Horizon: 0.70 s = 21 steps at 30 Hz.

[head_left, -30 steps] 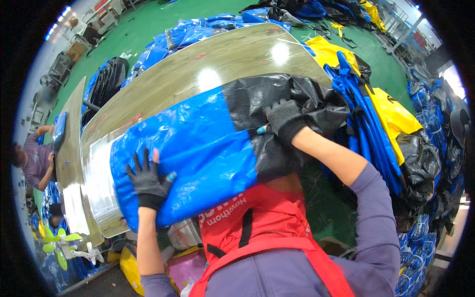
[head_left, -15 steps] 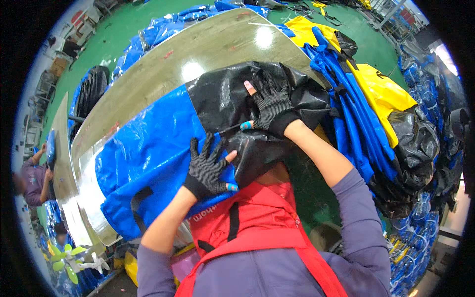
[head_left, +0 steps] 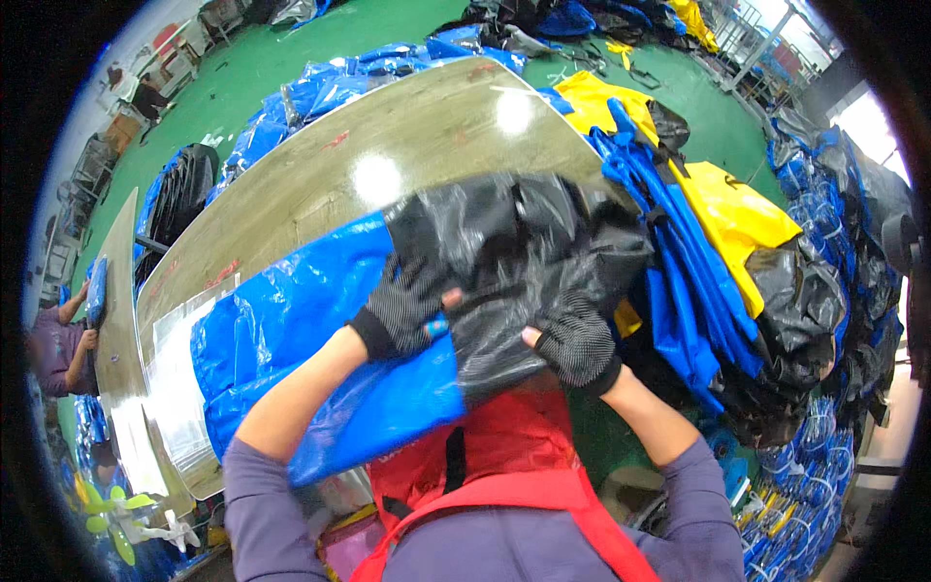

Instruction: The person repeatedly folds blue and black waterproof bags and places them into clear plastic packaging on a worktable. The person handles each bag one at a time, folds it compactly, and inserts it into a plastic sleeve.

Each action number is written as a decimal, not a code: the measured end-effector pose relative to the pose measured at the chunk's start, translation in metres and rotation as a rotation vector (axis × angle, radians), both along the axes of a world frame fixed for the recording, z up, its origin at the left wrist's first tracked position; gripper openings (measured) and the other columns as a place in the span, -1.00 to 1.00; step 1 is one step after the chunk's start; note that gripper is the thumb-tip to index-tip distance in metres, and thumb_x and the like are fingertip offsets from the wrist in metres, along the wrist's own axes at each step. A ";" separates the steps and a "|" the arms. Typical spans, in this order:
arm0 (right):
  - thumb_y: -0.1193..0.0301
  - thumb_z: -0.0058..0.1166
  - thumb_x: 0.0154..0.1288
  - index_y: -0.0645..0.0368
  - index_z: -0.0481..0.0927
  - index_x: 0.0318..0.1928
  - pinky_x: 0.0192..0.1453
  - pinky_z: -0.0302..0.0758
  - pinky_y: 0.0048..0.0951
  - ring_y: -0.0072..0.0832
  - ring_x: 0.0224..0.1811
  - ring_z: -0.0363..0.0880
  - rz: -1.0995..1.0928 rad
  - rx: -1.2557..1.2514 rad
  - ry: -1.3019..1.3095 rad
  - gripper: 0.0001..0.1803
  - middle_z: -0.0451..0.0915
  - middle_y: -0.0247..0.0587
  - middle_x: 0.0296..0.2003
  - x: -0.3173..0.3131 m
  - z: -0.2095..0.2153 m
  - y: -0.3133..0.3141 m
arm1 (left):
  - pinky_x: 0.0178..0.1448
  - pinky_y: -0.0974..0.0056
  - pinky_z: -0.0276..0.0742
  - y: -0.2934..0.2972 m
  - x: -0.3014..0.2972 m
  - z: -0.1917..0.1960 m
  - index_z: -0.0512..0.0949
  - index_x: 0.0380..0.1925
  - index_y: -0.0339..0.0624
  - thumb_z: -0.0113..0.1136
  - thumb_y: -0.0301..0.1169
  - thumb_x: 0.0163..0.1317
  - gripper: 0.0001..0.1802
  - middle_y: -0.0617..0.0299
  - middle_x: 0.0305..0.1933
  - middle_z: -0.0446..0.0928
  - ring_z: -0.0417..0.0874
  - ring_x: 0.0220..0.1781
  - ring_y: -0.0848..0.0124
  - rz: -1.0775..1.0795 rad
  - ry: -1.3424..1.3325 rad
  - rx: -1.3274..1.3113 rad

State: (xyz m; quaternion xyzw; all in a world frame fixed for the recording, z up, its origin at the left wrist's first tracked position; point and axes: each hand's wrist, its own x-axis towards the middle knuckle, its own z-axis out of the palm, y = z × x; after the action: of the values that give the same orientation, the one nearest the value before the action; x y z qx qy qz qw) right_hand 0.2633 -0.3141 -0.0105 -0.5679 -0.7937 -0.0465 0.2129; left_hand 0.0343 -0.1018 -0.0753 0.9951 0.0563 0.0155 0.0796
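Note:
A glossy dry bag point(head_left: 301, 310), blue at its left and black at its right, lies flattened and wrinkled across the table in front of me. Both my hands wear dark ribbed gloves with bare thumb tips. My left hand point(head_left: 400, 308) rests on the bag by the blue-black seam, fingers spread over the material. Further right, my right hand point(head_left: 577, 341) has its fingers bent at the near edge of the black part, gripping the material there. Blue tape shows near the left glove's thumb side. The bag's underside is hidden.
The pale worktable point(head_left: 291, 184) carries clear plastic sheets point(head_left: 179, 388) at its left end. Blue, yellow and black bags point(head_left: 722, 233) are piled at the right, beside bundled blue goods point(head_left: 805, 485). Another person point(head_left: 66, 339) stands at far left. A green-bladed fan point(head_left: 118, 519) sits at lower left.
My right hand has come down from the middle of the black part to its near edge, its fingers now bent. The left hand has shifted slightly up. The bag's near blue side has spread out.

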 end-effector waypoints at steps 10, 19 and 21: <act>-0.05 0.16 0.08 0.24 0.68 -0.34 -0.19 0.53 -0.13 0.02 -0.33 0.63 0.006 -0.777 -0.086 -0.47 0.63 0.17 -0.38 0.031 0.011 0.235 | 0.38 -0.08 0.17 -0.005 -0.020 -0.012 0.40 0.24 0.01 0.10 -0.15 0.29 -0.48 -0.02 0.31 0.35 0.39 0.29 0.09 -0.112 -0.024 -0.094; -0.25 0.19 -0.03 0.42 0.60 -0.40 -0.39 0.42 -0.22 -0.21 -0.56 0.52 0.017 -0.903 0.177 -0.21 0.54 0.20 -0.57 0.070 -0.046 0.254 | 0.05 0.28 0.50 0.028 -0.259 0.051 0.56 0.04 -0.24 0.14 -0.16 0.31 -0.57 0.14 -0.05 0.62 0.61 -0.12 0.38 0.936 0.252 -1.051; -0.26 0.17 -0.02 0.41 0.60 -0.41 -0.39 0.41 -0.21 -0.21 -0.58 0.50 0.000 -0.943 0.133 -0.21 0.53 0.17 -0.60 0.073 -0.050 0.258 | 0.07 0.25 0.49 0.012 -0.349 0.052 0.51 0.08 -0.23 0.11 -0.18 0.33 -0.57 0.13 0.01 0.58 0.59 -0.08 0.36 1.048 0.056 -0.955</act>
State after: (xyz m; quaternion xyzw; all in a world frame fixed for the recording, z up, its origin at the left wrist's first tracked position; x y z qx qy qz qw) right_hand 0.3359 -0.0558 -0.0603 -0.6043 -0.7128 0.3554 -0.0179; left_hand -0.3143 -0.0902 -0.0235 0.6932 0.5304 -0.0002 0.4880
